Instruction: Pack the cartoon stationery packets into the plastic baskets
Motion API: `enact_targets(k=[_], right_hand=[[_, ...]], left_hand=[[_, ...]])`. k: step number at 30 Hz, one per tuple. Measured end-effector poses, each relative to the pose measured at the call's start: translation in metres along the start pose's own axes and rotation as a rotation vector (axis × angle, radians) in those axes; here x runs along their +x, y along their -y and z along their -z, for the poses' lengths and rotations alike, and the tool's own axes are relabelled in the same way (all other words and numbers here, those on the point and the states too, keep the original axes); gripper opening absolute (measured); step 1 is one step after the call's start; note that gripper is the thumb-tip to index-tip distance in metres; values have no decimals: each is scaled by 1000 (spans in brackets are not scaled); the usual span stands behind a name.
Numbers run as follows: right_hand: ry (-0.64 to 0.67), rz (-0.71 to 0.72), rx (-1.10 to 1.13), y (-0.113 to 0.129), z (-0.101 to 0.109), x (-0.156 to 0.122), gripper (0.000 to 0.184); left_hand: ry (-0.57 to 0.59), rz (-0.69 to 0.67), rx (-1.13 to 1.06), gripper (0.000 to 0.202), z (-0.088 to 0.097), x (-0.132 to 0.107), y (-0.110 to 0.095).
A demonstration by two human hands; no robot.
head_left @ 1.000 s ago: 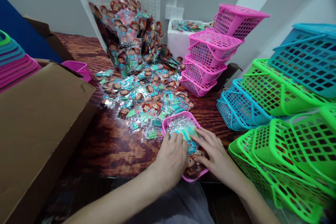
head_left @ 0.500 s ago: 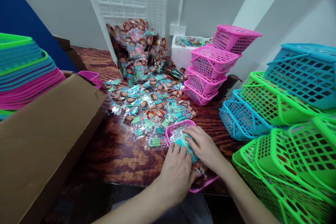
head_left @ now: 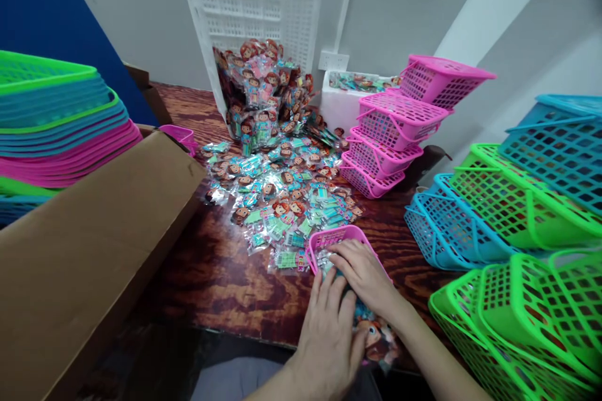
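A small pink basket [head_left: 335,239] sits near the front edge of the wooden table [head_left: 226,276], filled with packets of doll-face toys in clear wrap. My left hand [head_left: 329,332] lies flat on the packets in the basket, fingers stretched forward. My right hand [head_left: 362,276] rests on the same packets from the right, fingers spread and pointing left. A doll-face packet [head_left: 376,335] shows at the basket's near end, between my wrists. Just behind the basket spreads a loose heap of the same packets [head_left: 282,188].
A brown cardboard box [head_left: 79,263] fills the left, with stacked coloured lids [head_left: 56,119] above it. Pink baskets [head_left: 395,131] are piled behind, blue baskets [head_left: 446,232] and green baskets [head_left: 527,313] crowd the right. A white crate [head_left: 254,6] leans on the wall.
The view has tilted up. Both hands have slid along the packets toward the far end of the pink basket, staying flat on them.
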State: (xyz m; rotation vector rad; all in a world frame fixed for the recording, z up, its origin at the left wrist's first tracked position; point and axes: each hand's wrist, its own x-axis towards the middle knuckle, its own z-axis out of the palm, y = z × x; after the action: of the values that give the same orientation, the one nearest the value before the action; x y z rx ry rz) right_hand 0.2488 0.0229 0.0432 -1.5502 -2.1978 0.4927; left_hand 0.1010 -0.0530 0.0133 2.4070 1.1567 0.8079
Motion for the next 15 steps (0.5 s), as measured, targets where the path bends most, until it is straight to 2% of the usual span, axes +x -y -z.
enact_targets(k=[3,5,8,10,12,15], right_hand=[[-78,8,17,-3,7,2,30],[-109,7,27,-7,21,-1,33],[-9,0,-15,-15,44,-24,41],[109,-8,-66,-19,52,-47,51],[146,-21,-126,-20,47,-66,57],[55,-57,-212,-17,24,-76,61]], left_hand=[[12,16,5,45,1,0,0],[41,19,22,41,5,2,-2],[119,4,69,44,15,6,-6],[177,-33,115,56,21,11,-8],[229,-80,193,64,23,17,-8],[313,-148,345,51,22,31,-2]])
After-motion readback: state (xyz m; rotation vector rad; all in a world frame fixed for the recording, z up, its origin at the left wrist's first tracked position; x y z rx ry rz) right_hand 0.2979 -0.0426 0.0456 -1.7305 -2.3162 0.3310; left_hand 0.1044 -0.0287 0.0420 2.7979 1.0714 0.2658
